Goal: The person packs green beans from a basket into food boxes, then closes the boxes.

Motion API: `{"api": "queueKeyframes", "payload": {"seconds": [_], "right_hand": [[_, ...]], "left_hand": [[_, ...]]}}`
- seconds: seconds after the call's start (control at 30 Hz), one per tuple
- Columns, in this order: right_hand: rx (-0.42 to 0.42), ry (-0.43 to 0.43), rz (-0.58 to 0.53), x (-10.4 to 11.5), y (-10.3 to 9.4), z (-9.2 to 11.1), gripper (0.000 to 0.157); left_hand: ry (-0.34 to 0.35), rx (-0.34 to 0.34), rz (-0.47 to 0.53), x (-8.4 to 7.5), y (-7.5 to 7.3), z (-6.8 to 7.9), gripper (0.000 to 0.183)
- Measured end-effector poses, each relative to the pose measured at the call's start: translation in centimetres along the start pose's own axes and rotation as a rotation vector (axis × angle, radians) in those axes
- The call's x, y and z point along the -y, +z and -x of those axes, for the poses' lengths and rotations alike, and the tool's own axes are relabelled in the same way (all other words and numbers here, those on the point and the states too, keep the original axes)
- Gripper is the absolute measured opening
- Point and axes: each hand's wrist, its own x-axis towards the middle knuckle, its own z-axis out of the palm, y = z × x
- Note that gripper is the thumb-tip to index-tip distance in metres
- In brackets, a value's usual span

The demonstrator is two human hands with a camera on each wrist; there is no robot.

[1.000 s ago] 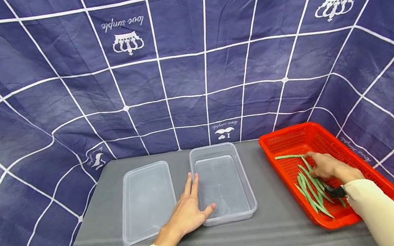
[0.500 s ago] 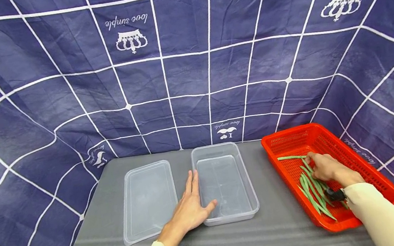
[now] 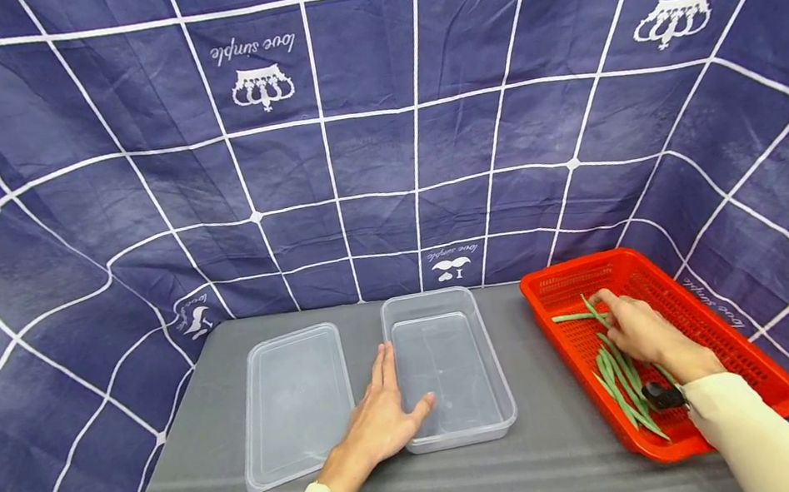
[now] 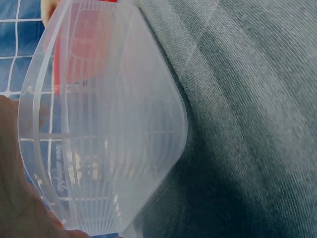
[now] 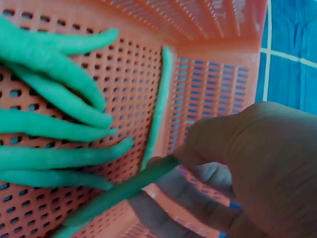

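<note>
In the head view my left hand (image 3: 381,420) rests at the left rim of a clear plastic container (image 3: 448,356), its fingers straight and thumb spread over the near left corner. The left wrist view shows the container's ribbed wall (image 4: 119,124) close beside that hand. Inside the red basket (image 3: 753,372), my right hand (image 3: 645,333) pinches a green bean (image 5: 124,191) between thumb and fingers, just above the basket floor. Several more green beans (image 3: 616,383) lie beneath and beside this hand. One bean (image 5: 157,106) lies apart by the basket's end wall.
A flat clear lid (image 3: 295,403) lies left of the container on the grey tabletop (image 3: 192,476). Blue cloth (image 3: 381,147) with white lines hangs behind and along both sides. The basket stands at the right, near the cloth.
My right hand has shifted slightly up and left in the basket, and a bean pinched in it has moved away from the others. My left hand stays at the container.
</note>
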Motion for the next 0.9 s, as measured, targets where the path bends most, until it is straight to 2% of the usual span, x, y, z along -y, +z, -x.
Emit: {"api": "queueKeyframes", "payload": {"seconds": [0.13, 0.43, 0.7, 0.9], "right_hand": [[-0.071, -0.029, 0.018, 1.3, -0.3, 0.0, 0.055], [-0.2, -0.087, 0.098, 5.8, -1.5, -1.2, 0.034], [-0.229, -0.17, 0.11, 9.8, -1.7, -3.1, 0.034], [-0.237, -0.256, 0.126, 12.2, -0.9, -5.1, 0.035]], "left_hand": [[-0.003, -0.011, -0.012, -0.1, 0.4, -0.2, 0.116], [-0.02, -0.052, -0.035, 0.0, 1.3, -0.1, 0.122], [-0.029, -0.059, -0.029, 0.0, 1.6, 0.0, 0.123], [-0.031, -0.066, -0.023, 0.1, 1.5, 0.0, 0.124]]}}
